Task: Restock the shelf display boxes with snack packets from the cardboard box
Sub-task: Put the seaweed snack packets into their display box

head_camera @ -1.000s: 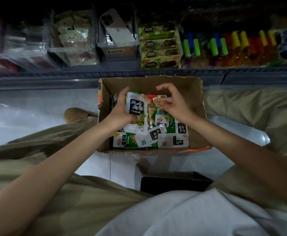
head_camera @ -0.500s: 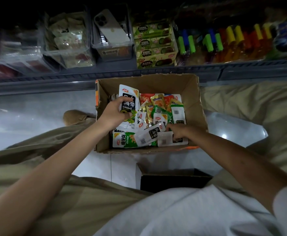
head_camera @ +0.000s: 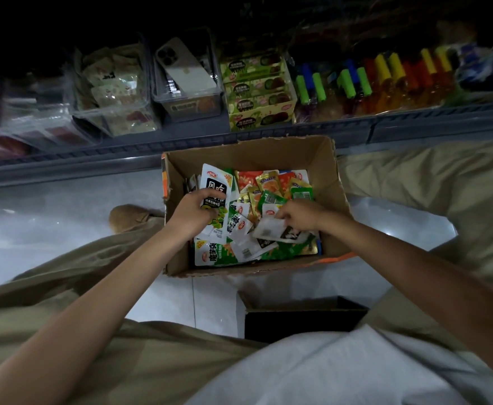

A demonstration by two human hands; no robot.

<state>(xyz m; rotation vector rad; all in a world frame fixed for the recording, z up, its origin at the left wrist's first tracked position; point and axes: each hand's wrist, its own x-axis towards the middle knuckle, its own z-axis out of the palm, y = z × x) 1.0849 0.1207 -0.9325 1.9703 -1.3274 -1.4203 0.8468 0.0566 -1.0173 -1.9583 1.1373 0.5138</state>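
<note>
Mid-frame, right hand [head_camera: 299,214] is now pinching up a small packet [head_camera: 268,230]; left hand [head_camera: 192,213] is still gripping its large packet [head_camera: 215,184], gathering stock.

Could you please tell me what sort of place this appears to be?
Most likely a small shop's snack aisle: a low shelf holds green display boxes and a row of bottles with coloured caps, and a cardboard box of snack packets sits open on the tiled floor.

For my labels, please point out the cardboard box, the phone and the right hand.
cardboard box [head_camera: 254,156], head view, bare inner back wall.
phone [head_camera: 185,68], head view, middle of its back.
right hand [head_camera: 300,213], head view, back of the hand.
</note>
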